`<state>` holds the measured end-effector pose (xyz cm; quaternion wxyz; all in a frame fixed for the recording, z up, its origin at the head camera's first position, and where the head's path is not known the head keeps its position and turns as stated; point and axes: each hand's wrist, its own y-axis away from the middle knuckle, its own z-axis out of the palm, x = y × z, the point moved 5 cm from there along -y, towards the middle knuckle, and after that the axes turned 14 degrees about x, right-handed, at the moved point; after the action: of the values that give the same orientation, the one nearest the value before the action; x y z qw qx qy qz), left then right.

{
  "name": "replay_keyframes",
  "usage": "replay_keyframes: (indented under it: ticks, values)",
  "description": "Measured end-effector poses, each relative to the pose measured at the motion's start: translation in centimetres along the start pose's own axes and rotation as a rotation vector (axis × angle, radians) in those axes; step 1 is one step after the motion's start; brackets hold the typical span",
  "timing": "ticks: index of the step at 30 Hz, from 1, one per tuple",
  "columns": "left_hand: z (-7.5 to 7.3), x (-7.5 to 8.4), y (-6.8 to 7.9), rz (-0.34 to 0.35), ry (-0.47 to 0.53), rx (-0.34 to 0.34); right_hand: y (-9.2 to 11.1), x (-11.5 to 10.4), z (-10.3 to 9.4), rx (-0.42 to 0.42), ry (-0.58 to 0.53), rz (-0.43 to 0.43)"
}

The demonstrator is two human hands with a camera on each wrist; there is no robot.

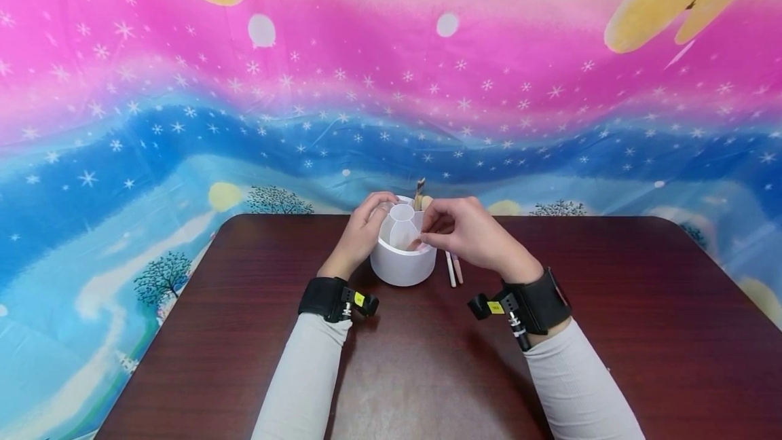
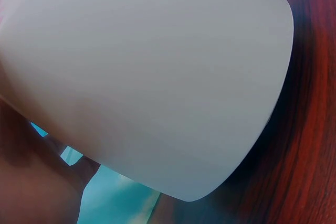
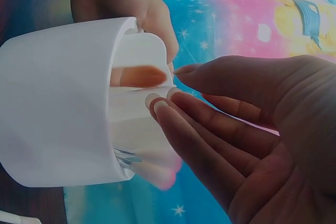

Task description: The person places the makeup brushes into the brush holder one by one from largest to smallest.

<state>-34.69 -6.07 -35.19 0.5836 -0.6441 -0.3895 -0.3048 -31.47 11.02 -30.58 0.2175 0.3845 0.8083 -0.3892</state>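
A white round makeup brush holder (image 1: 403, 267) with inner dividers stands on the table and fills most of the left wrist view. My left hand (image 1: 362, 233) grips its left side, fingers over the rim. Inside, a brush with orange-brown bristles (image 3: 142, 76) leans in one compartment, and a pink-tipped white brush (image 3: 160, 169) sits in another. My right hand (image 1: 467, 233) is over the holder's right side. Its thumb and fingertips (image 3: 161, 106) are close to the orange-brown bristles, with a gap between them and nothing pinched.
Two slim brushes or sticks, one white (image 1: 451, 270) and one pinkish (image 1: 458, 270), lie on the dark wooden table (image 1: 391, 372) right of the holder. More brushes (image 1: 419, 193) rise at the holder's back. A colourful printed cloth (image 1: 391, 87) hangs behind the table.
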Motion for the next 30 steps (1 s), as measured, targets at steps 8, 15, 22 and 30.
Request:
replay_keyframes:
  ticks: [8,15,22,30]
  values:
    - [0.0,0.0,0.1,-0.010,-0.009,0.000,0.0,0.0,-0.9,0.021,0.020,0.016]
    - [0.1,0.0,0.1,-0.009,-0.011,0.006,0.1,0.4,-2.5,0.082,0.065,0.041]
    - [0.3,-2.7,-0.5,-0.008,-0.029,0.015,0.3,1.3,-4.0,0.146,0.140,0.046]
    - [0.4,-3.7,-0.6,0.001,-0.021,0.017,0.4,2.1,-4.7,0.187,0.246,0.055]
